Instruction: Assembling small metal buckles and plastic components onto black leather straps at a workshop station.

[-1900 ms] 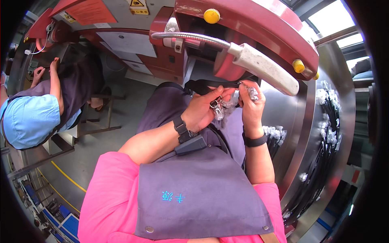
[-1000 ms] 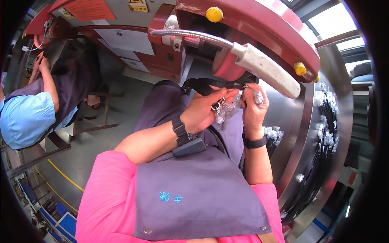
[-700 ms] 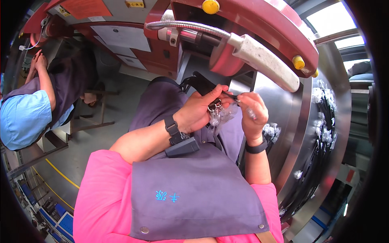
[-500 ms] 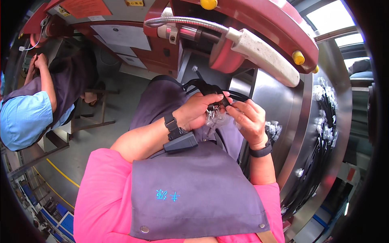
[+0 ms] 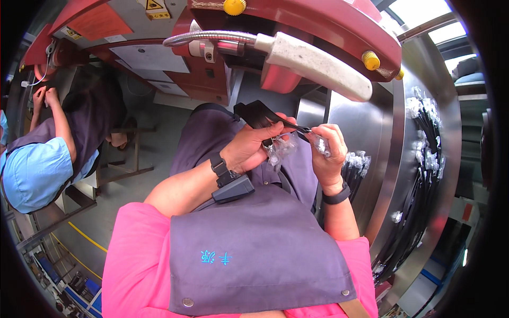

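Note:
Over my lap, my left hand (image 5: 248,147) is closed around a folded black strap (image 5: 256,114), which looks like a belt. Clear plastic wrap (image 5: 281,150) hangs below those fingers, with a bit of metal showing in it like a buckle. My right hand (image 5: 330,159) pinches the strap's narrow end just to the right. A second plastic-wrapped piece (image 5: 320,145) shows at its fingertips. The strap stretches between both hands, and its broad part sticks out beyond my left thumb.
A red machine arm (image 5: 318,26) with yellow knobs and a pale handle (image 5: 318,66) overhangs my hands. At right, a steel tray (image 5: 392,175) bears bundled black straps (image 5: 421,185) with plastic-wrapped ends. More wrapped straps (image 5: 356,165) lie beside my right wrist. A co-worker (image 5: 40,164) sits at left.
My right hand has shifted outward along the strap to its narrow end. The strap's broad part now sticks up past my left hand, where loops hung before. The whole view has shifted slightly.

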Motion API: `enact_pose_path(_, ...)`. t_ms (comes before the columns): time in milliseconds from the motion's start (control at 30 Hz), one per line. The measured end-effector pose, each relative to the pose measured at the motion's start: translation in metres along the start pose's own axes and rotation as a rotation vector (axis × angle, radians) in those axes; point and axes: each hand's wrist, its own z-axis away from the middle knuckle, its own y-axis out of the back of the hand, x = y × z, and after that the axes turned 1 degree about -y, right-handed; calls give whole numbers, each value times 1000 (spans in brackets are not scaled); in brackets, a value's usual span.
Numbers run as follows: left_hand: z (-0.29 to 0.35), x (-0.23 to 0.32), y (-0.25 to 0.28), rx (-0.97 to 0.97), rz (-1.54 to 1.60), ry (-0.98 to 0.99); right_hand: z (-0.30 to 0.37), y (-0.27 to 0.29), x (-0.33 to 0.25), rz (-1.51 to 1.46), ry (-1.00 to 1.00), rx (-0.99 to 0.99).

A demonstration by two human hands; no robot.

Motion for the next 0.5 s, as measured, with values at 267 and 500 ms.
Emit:
enact_pose_path(267, -2, -3, 2, 27, -34, 31, 5, -14, 5, -474, -234, 147)
enact_pose_path(500, -1, -10, 4, 17, -12, 202, -14, -22, -7, -1271, -481, 160)
